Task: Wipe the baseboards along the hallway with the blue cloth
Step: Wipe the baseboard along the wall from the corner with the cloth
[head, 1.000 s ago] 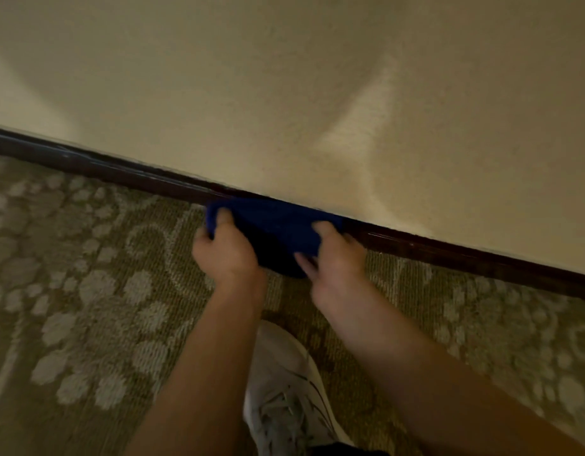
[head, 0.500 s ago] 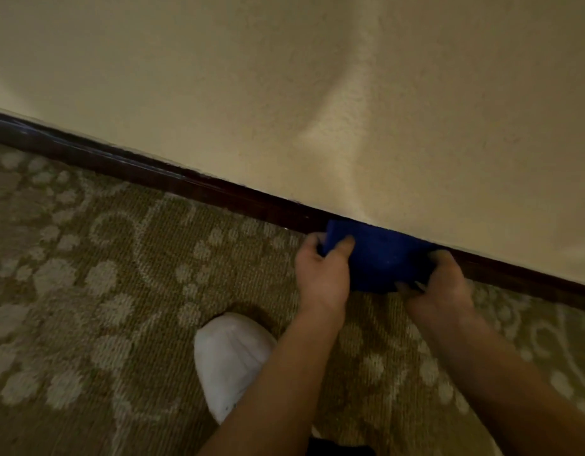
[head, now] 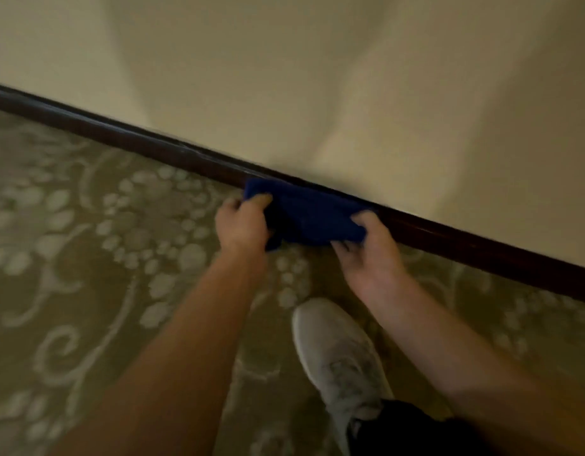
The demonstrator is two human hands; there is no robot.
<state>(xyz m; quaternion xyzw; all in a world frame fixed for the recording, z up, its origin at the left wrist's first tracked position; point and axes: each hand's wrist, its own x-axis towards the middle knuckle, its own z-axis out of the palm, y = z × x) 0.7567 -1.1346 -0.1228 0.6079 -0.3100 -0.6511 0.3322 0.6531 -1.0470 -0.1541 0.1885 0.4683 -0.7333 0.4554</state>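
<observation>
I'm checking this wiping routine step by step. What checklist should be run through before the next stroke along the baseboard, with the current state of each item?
1. Left hand grips the blue cloth at its left end: ok.
2. Right hand grips the cloth's right end: ok.
3. Cloth lies against the dark baseboard, up to its top edge: ok.
4. Baseboard to either side of the cloth is unobstructed: ok.
5. White shoe stands on the carpet, clear of the baseboard: ok.
6. Dirt left on the baseboard: cannot tell, picture is blurred.
</observation>
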